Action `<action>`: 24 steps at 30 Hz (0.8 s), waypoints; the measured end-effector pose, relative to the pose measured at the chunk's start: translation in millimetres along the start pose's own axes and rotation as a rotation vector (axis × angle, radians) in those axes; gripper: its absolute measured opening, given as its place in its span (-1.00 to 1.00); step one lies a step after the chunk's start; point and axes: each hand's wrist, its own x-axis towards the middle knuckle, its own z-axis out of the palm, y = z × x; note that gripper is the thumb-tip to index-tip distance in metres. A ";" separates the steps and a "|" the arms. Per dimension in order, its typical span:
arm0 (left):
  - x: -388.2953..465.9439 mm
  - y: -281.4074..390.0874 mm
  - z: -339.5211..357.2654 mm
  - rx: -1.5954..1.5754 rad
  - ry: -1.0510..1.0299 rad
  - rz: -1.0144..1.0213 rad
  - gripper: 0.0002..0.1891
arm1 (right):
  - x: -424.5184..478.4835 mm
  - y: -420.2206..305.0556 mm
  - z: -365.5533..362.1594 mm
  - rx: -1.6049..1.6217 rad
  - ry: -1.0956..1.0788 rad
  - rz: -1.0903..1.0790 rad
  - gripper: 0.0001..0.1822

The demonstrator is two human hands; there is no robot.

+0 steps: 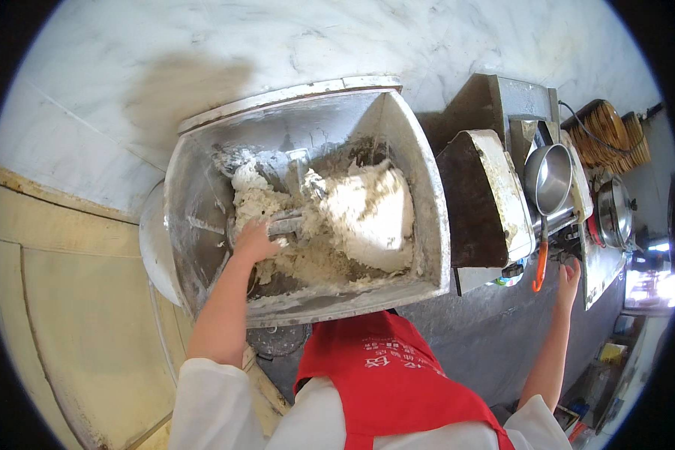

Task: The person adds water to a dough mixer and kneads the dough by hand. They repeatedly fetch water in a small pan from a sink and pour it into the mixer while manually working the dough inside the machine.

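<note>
A metal dough mixer's trough [436, 197] stands before me, with pale dough [371, 211] heaped at its right and shaggy, floury dough [259, 199] at its left. Between them a metal mixing bar [286, 225] shows, coated with dough. My left hand [254, 242] is inside the trough at the left, touching the shaggy dough beside the bar; its fingers are spread and partly hidden by dough. My right hand [568, 278] hangs in the air right of the trough, near an orange-handled saucepan, with nothing seen in it; its fingers are partly bent.
Right of the trough stands a worn metal machine housing [498, 197]. Beyond it are a steel saucepan [548, 180] with an orange handle, a lidded steel pot [615, 214] and round wooden slatted items [602, 132]. A yellowish cabinet [84, 315] stands at left; a marbled wall [337, 39] rises behind.
</note>
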 end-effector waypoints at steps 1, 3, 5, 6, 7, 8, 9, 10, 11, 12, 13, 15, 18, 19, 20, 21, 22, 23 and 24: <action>0.7 -8.2 1.0 0.008 -0.016 -0.005 -0.28 | -1.3 0.5 -1.0 -0.004 0.000 0.024 -0.48; 9.7 -22.9 11.6 0.012 -0.084 -0.003 -0.26 | -3.0 0.3 0.1 -0.013 -0.008 0.070 -0.48; 10.0 -28.6 16.2 -0.005 -0.119 -0.023 -0.24 | -2.3 1.5 2.9 -0.017 -0.020 0.054 -0.49; 8.2 -30.8 18.3 0.000 -0.123 -0.014 -0.23 | -2.2 0.7 5.9 -0.021 -0.031 0.046 -0.49; 5.6 -31.8 19.7 0.005 -0.127 -0.006 -0.22 | -0.8 -1.9 8.5 -0.032 -0.033 0.045 -0.49; 3.5 -32.7 21.4 0.010 -0.131 0.002 -0.21 | 1.1 -5.9 10.5 -0.044 -0.035 0.043 -0.49; 2.9 -34.0 22.4 0.029 -0.137 0.014 -0.20 | 1.8 -8.5 13.3 -0.053 -0.034 0.042 -0.50; 2.5 -35.1 23.5 0.048 -0.144 0.027 -0.18 | 7.2 -4.0 12.8 -0.047 -0.055 0.020 -0.50; 2.3 -36.0 24.3 0.068 -0.151 0.040 -0.16 | 8.7 -3.1 14.6 -0.047 -0.059 0.020 -0.50; 1.5 -36.4 24.3 0.075 -0.175 0.041 -0.14 | 9.1 -8.5 17.5 -0.046 -0.064 0.020 -0.50; 0.8 -36.5 23.5 0.083 -0.199 0.044 -0.12 | 8.9 -14.4 20.1 -0.046 -0.068 0.020 -0.50; 3.2 -39.3 27.6 0.103 -0.248 0.048 -0.07 | 7.3 -21.5 24.5 -0.047 -0.073 0.019 -0.50; 8.4 -41.2 39.4 0.138 -0.335 0.045 -0.01 | 8.2 -22.7 25.2 -0.069 -0.075 0.012 -0.50; 7.9 -36.8 38.4 0.149 -0.374 0.039 0.01 | 7.6 -22.6 24.6 -0.073 -0.076 0.013 -0.50; 7.0 -31.9 36.8 0.161 -0.414 0.034 0.03 | 7.0 -22.7 24.2 -0.076 -0.076 0.014 -0.50; 5.4 -28.6 35.1 0.169 -0.449 0.020 0.05 | 5.4 -24.2 24.4 -0.082 -0.075 0.021 -0.50; 3.7 -25.3 33.6 0.178 -0.484 0.007 0.07 | 3.5 -27.0 23.9 -0.088 -0.074 0.028 -0.50; 3.0 -23.4 33.4 0.186 -0.520 -0.007 0.08 | 2.3 -28.6 23.3 -0.094 -0.073 0.036 -0.50; 3.5 -24.0 34.1 0.159 -0.512 -0.012 0.09 | 1.7 -28.9 21.8 -0.086 -0.072 0.040 -0.50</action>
